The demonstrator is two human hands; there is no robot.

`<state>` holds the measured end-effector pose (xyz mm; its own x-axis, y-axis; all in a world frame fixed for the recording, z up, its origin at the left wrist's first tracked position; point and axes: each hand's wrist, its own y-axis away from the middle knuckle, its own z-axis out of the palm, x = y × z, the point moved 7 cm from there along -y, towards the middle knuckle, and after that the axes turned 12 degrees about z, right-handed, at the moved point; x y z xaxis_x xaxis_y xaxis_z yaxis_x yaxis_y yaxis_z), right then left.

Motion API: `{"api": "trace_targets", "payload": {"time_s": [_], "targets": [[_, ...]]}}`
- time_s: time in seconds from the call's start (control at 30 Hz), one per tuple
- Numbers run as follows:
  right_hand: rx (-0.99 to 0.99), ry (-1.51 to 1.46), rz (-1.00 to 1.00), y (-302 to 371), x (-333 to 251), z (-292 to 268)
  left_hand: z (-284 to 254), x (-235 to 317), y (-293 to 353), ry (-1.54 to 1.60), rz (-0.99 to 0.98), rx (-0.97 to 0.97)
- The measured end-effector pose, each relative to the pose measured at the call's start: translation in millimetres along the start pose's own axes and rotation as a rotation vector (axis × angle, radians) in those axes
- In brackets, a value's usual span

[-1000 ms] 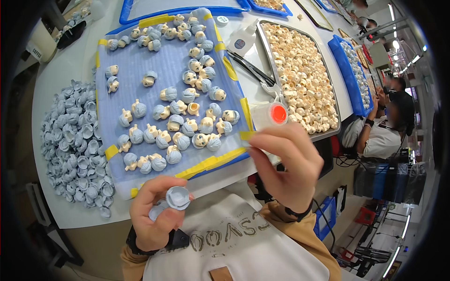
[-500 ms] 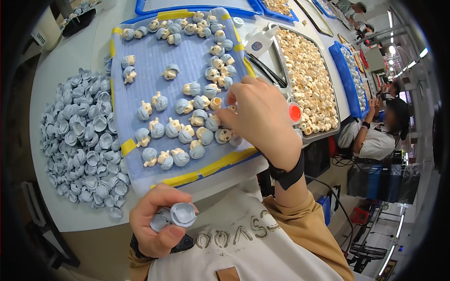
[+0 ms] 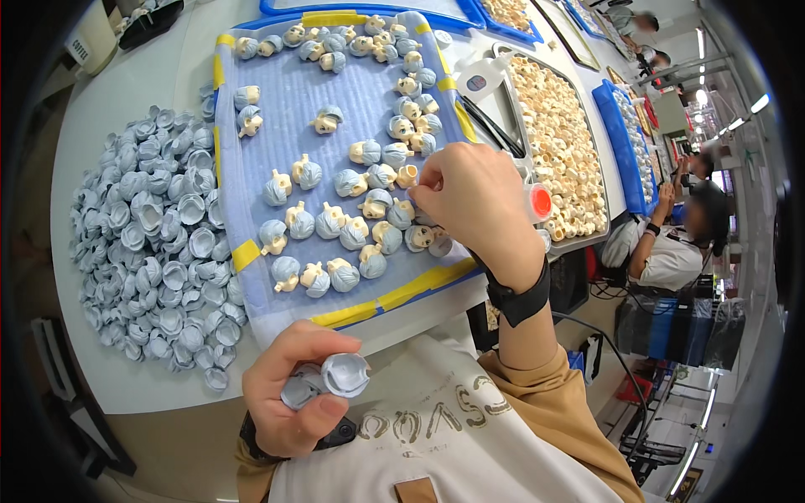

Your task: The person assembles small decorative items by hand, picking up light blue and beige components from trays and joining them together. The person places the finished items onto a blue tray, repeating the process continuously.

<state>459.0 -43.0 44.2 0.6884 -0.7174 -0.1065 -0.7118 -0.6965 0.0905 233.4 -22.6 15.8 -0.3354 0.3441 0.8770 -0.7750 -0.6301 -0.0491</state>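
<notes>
My left hand (image 3: 295, 390) is closed around two hollow grey-blue hair shells near the tray's front edge. One hair shell (image 3: 345, 375) turns its open side up between thumb and fingers; the other (image 3: 302, 387) lies beside it in the palm. Over the right side of the blue-lined tray (image 3: 285, 84), my right hand (image 3: 474, 197) has its thumb and fingers bent together. Whatever is at those fingertips is hidden. Closest to them are a cream doll head (image 3: 407, 175) with an open hollow top and a doll head (image 3: 418, 238) with grey-blue hair.
Loose hair shells form a large pile (image 3: 159, 251) left of the tray. To the right stand a metal tray of cream head parts (image 3: 558, 151), black tweezers (image 3: 493, 126), a white bottle (image 3: 480, 80) and a red-topped jar (image 3: 539, 202). Another person (image 3: 683, 239) sits farther right.
The view has shifted slightly, so the tray and pile sit farther right. My right thumb and fingers have drawn closer together. My left hand keeps its hold on the hair shells.
</notes>
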Motion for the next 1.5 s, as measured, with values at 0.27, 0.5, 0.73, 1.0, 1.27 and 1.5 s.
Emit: {"api": "trace_targets", "payload": {"time_s": [0.27, 0.5, 0.73, 1.0, 1.27, 1.5], "targets": [[0.067, 0.009, -0.021, 0.1, 2.2, -3.0, 1.6, -1.4, 0.7, -0.008, 0.023, -0.008], [0.106, 0.002, -0.048, 1.0, -2.6, -4.3, 2.2, -1.2, 0.4, 0.005, -0.004, -0.011], [0.180, -0.034, -0.153, 5.0, 0.6, -9.2, 5.8, 3.2, -2.4, -0.021, 0.019, 0.002], [-0.172, -0.724, -0.634, 89.1, -20.3, -62.4, 12.8, -1.3, -5.3, 0.028, -0.013, 0.046], [-0.366, -0.987, -0.842, 105.3, -14.1, -45.2, 29.2, -9.4, -11.5, -0.065, -0.055, -0.151], [-0.389, -1.054, -0.776, 101.1, 0.8, -29.1, 41.4, 1.0, -16.3, -0.307, 0.213, -0.223]]}}
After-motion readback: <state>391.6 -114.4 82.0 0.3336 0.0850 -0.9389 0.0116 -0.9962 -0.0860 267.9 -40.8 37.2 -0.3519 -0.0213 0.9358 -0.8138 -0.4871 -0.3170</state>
